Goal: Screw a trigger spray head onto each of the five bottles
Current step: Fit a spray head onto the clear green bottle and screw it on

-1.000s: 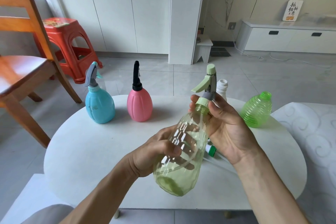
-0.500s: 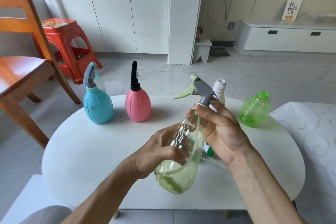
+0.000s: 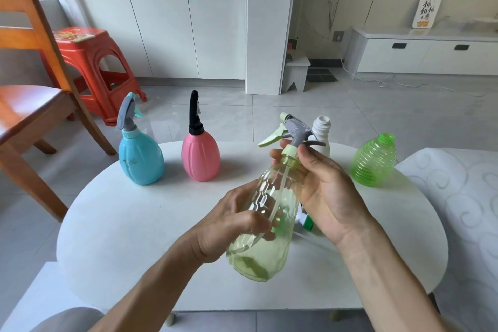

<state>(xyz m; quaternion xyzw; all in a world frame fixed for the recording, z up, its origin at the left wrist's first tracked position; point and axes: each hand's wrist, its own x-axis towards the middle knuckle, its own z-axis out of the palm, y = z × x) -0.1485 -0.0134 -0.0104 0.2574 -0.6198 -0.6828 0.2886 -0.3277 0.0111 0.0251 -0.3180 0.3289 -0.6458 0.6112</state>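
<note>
With the left hand [image 3: 234, 224] gripping the clear bottle [image 3: 265, 213], held tilted above the table [image 3: 113, 224], and the right hand's [image 3: 327, 191] fingers pinching the sprayer's collar [image 3: 290, 150], a crooked turn could cross-thread it.

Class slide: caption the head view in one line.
Hands screwing a spray head onto the clear bottle.

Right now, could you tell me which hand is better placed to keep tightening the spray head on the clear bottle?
The right hand: its fingertips already pinch the collar under the trigger spray head, while the left hand wraps the clear bottle, steadying it.
</note>
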